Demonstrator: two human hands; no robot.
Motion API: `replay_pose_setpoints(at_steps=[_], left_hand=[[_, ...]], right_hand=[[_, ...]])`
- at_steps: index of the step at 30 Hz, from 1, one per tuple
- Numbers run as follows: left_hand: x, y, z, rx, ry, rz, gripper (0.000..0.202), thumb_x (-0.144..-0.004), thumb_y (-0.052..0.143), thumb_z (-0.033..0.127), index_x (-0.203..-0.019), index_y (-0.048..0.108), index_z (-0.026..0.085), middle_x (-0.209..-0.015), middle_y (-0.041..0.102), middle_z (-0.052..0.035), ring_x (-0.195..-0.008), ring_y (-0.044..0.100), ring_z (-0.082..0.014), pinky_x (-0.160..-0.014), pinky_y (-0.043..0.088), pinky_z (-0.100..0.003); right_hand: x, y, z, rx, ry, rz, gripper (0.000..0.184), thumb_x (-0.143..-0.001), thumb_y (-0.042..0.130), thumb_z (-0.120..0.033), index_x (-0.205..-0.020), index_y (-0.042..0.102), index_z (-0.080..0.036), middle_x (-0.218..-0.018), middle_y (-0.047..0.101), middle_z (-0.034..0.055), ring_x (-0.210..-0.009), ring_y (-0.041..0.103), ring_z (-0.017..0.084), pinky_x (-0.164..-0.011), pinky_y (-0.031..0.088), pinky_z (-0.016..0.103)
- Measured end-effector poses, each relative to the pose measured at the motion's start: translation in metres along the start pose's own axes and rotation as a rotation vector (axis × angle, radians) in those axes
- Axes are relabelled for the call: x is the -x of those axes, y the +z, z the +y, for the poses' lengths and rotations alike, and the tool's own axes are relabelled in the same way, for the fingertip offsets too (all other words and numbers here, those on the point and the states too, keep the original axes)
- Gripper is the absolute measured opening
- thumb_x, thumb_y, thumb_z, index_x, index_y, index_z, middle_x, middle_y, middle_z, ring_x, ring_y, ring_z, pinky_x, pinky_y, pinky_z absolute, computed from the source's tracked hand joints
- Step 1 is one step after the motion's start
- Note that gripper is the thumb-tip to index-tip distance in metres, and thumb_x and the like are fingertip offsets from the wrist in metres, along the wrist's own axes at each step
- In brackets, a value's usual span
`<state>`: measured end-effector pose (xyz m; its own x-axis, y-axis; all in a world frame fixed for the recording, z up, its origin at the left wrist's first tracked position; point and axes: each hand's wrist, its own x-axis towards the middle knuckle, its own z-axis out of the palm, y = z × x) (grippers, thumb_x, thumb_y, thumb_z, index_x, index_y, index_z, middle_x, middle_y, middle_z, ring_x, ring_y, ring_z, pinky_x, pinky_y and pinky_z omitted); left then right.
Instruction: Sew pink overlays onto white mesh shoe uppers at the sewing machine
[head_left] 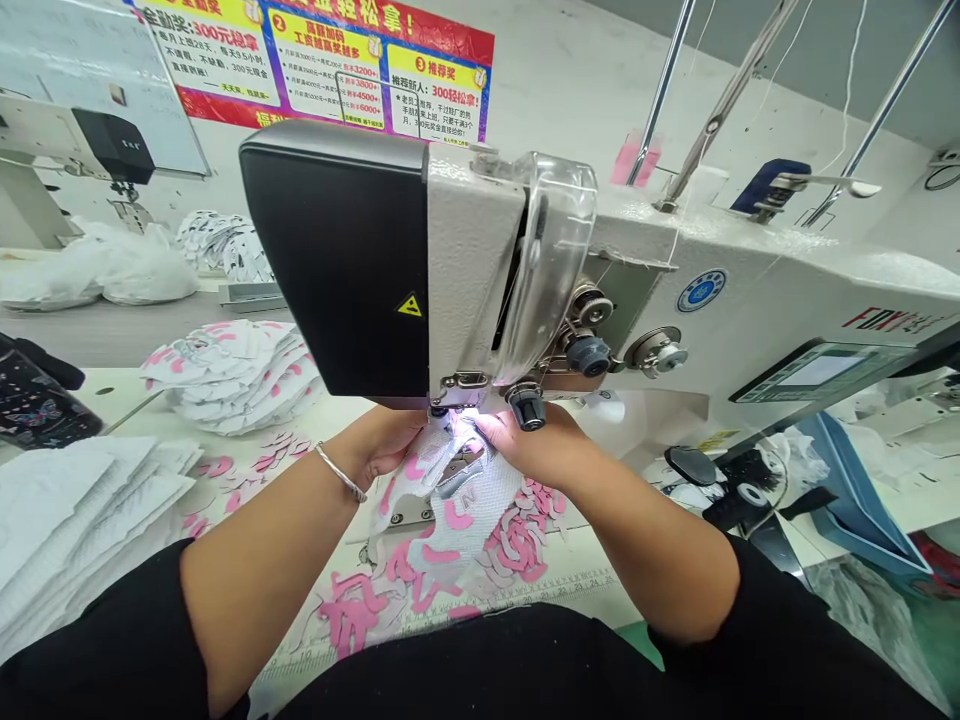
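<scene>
A white mesh shoe upper piece (484,500) with pink curved patches lies under the lit needle area of a sewing machine (480,290). My left hand (386,445), with a silver bangle at the wrist, grips the piece's left edge with curled fingers. On the other side my right hand (529,440) pinches it, the thumb on top close to the needle. The machine head hides some fingertips of both hands. Loose pink curved pieces (521,530) lie around the upper on the machine bed.
A stack of pink-patched white pieces (236,370) stands at the left, with plain white sheets (82,520) nearer me. Thread cones (742,500) and a blue bin (855,490) are at the right. A ruler scale (570,585) runs along the table's front.
</scene>
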<state>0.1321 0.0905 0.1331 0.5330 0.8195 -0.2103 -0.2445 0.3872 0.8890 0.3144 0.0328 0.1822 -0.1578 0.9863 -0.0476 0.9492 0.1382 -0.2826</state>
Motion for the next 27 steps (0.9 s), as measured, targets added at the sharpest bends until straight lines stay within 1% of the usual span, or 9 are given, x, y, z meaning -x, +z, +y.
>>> replay_pose_setpoints(at_steps=[3, 6, 9, 12, 15, 18, 20, 23, 27], left_hand=[[-0.001, 0.000, -0.001, -0.035, -0.040, -0.049, 0.027, -0.069, 0.080, 0.020, -0.095, 0.074, 0.016, -0.088, 0.076, -0.0115, -0.082, 0.073, -0.0306, -0.070, 0.062, -0.039], [-0.002, 0.000, -0.001, -0.037, -0.020, -0.013, 0.032, -0.068, 0.081, 0.021, -0.099, 0.073, 0.017, -0.092, 0.076, -0.0118, -0.082, 0.074, -0.0306, -0.072, 0.062, -0.040], [0.000, 0.002, -0.001, -0.057, 0.000, 0.008, 0.032, -0.068, 0.081, 0.020, -0.098, 0.073, 0.016, -0.092, 0.076, -0.0117, -0.082, 0.073, -0.0309, -0.071, 0.062, -0.040], [0.002, 0.005, 0.001, -0.072, -0.006, -0.005, 0.032, -0.066, 0.082, 0.019, -0.097, 0.073, 0.016, -0.088, 0.076, -0.0109, -0.082, 0.073, -0.0311, -0.069, 0.062, -0.038], [0.005, 0.008, 0.003, -0.070, -0.018, -0.018, 0.029, -0.066, 0.081, 0.019, -0.094, 0.073, 0.016, -0.080, 0.075, -0.0094, -0.081, 0.073, -0.0307, -0.068, 0.062, -0.037], [0.005, 0.007, 0.002, -0.071, -0.004, 0.004, 0.028, -0.065, 0.082, 0.017, -0.092, 0.073, 0.017, -0.074, 0.074, -0.0083, -0.081, 0.073, -0.0309, -0.069, 0.062, -0.038], [0.004, 0.005, 0.002, -0.078, 0.015, 0.016, 0.028, -0.065, 0.082, 0.016, -0.092, 0.073, 0.017, -0.077, 0.075, -0.0085, -0.084, 0.073, -0.0311, -0.071, 0.062, -0.038], [0.002, 0.003, 0.000, -0.087, 0.017, -0.013, 0.028, -0.066, 0.082, 0.017, -0.092, 0.072, 0.017, -0.085, 0.076, -0.0098, -0.087, 0.073, -0.0314, -0.072, 0.062, -0.037], [0.002, 0.002, -0.001, -0.088, 0.007, -0.039, 0.025, -0.068, 0.080, 0.018, -0.092, 0.071, 0.015, -0.088, 0.076, -0.0103, -0.092, 0.072, -0.0312, -0.073, 0.061, -0.034]], right_hand=[[-0.001, 0.003, 0.001, 0.005, -0.032, 0.025, 0.041, -0.093, 0.039, -0.051, -0.077, 0.066, -0.024, -0.071, 0.061, 0.0063, -0.061, 0.051, 0.019, -0.058, 0.032, 0.032], [-0.002, 0.007, 0.001, -0.009, -0.035, 0.062, 0.036, -0.092, 0.043, -0.048, -0.076, 0.065, -0.024, -0.067, 0.058, 0.0057, -0.062, 0.051, 0.020, -0.060, 0.031, 0.032], [-0.001, 0.008, 0.000, -0.055, -0.026, 0.083, 0.039, -0.092, 0.044, -0.051, -0.073, 0.064, -0.023, -0.063, 0.054, 0.0050, -0.061, 0.049, 0.019, -0.060, 0.032, 0.032], [0.000, 0.006, -0.002, -0.114, -0.009, 0.085, 0.041, -0.090, 0.046, -0.055, -0.072, 0.062, -0.023, -0.059, 0.052, 0.0038, -0.059, 0.048, 0.019, -0.059, 0.033, 0.032], [0.002, 0.003, -0.002, -0.186, 0.032, 0.082, 0.042, -0.088, 0.048, -0.057, -0.067, 0.061, -0.022, -0.061, 0.054, 0.0041, -0.057, 0.047, 0.018, -0.058, 0.035, 0.032], [-0.001, 0.004, 0.002, -0.286, 0.084, 0.034, 0.044, -0.086, 0.052, -0.056, -0.060, 0.057, -0.021, -0.064, 0.057, 0.0061, -0.058, 0.049, 0.018, -0.057, 0.038, 0.033], [-0.004, 0.006, 0.006, -0.332, 0.103, 0.015, 0.042, -0.083, 0.056, -0.053, -0.058, 0.056, -0.020, -0.065, 0.059, 0.0072, -0.060, 0.051, 0.019, -0.057, 0.039, 0.034], [-0.010, 0.010, 0.012, -0.372, 0.087, 0.024, 0.037, -0.080, 0.061, -0.050, -0.058, 0.054, -0.020, -0.068, 0.061, 0.0070, -0.062, 0.051, 0.019, -0.057, 0.040, 0.034], [-0.014, 0.015, 0.019, -0.426, 0.057, 0.034, 0.034, -0.081, 0.060, -0.048, -0.061, 0.054, -0.020, -0.070, 0.061, 0.0058, -0.064, 0.052, 0.018, -0.060, 0.043, 0.034]])
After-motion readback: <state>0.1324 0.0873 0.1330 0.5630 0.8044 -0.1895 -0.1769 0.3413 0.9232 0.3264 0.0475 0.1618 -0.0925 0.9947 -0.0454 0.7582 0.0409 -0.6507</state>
